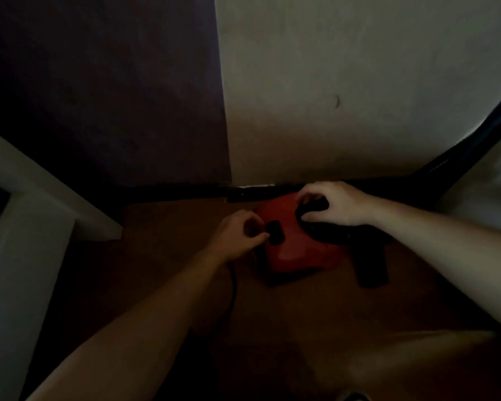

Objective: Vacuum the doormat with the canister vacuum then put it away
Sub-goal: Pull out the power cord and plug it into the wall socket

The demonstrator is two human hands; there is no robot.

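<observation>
floor [162,227]: brown, dim, met the wall at its far edge | red canister vacuum [295,253] sat close to that far edge | black cord [233,287] trailed from the vacuum's left toward the near edge | flat black piece [370,270] lay just right of the vacuum | white furniture [26,241] stood at the left edge

One head-worn camera looks forward and steeply down (wide-angle), close over the canister vacuum [298,247] by the far wall [344,96].
</observation>
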